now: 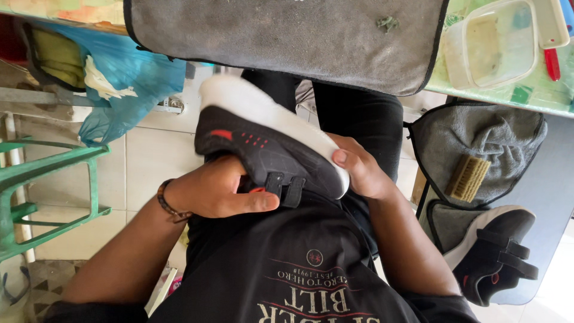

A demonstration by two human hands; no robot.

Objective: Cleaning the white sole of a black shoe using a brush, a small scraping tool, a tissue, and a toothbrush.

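Shoe [266, 146] looked light, with a soft black top and stiff white sole. Left hand [218, 191] gripped its strap end; right hand [359, 170] pinched the sole.

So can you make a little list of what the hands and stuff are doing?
left hand: grips the black shoe by its strap end
right hand: holds the shoe's white sole
second shoe: lies on a grey cloth, at the right
brush: on grey cloth
mat: grey, on the table above
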